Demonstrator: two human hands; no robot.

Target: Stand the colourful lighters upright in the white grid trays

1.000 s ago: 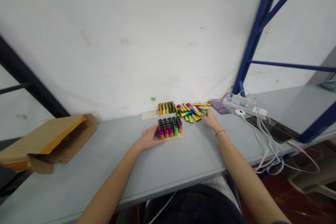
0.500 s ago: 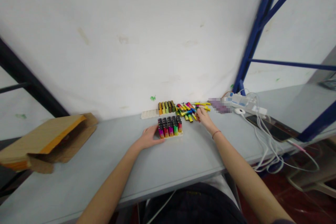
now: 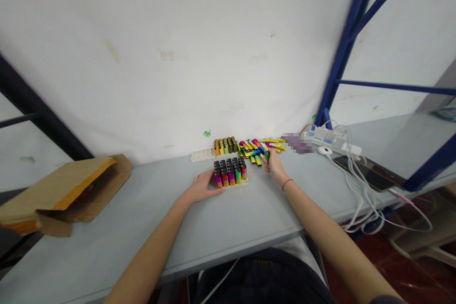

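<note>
Rows of lighters with black tops stand upright in a white tray in the middle of the table. My left hand is around the tray's left end, thumb along the front edge, fingers partly hidden behind it. To the right, my right hand is closed on a green lighter, whose top end shows above the fingers. Just beyond that hand lies a loose pile of colourful lighters. Behind the front tray stands a second block of yellow, orange and dark lighters.
A white perforated tray lies by the wall. At the left is an open cardboard box. A power strip, white cables and a dark phone-like device lie at the right, near a blue metal frame.
My right hand has drawn back from the pile towards me, and a green lighter now shows in its fingers. My left hand has stayed at the tray.
</note>
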